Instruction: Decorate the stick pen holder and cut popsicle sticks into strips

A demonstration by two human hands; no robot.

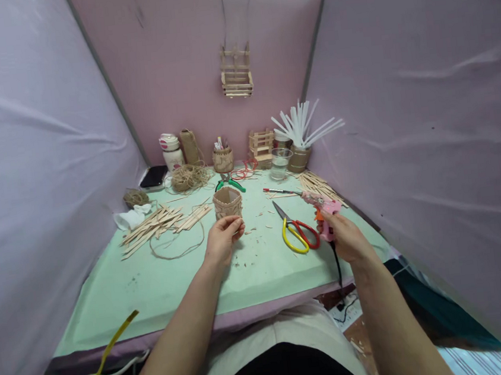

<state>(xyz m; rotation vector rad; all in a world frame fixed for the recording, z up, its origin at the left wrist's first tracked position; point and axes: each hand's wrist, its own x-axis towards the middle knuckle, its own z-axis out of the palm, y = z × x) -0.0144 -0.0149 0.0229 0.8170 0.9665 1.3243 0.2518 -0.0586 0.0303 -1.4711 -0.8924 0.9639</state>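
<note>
My left hand [224, 240] is closed in a pinch just in front of a small brown woven-looking container [227, 202]; whatever lies between the fingertips is too small to make out. On the right, my right hand [343, 235] is wrapped round the handle of a pink glue gun [327, 209], its nozzle end pointing left. Scissors [299, 231] with one yellow and one red handle lie open between the hands. Green-handled pliers [229, 182] rest behind the container. Small wood bits are scattered on the green table cover [260, 276].
Wooden sticks [158, 224] lie at left, more sticks [320, 187] at right. Along the back stand a twine pile [188, 177], a pen holder [223, 159], a clear cup [280, 164] and a pot of white glue sticks [300, 158]. The gun's black cord [337, 265] hangs over the front edge.
</note>
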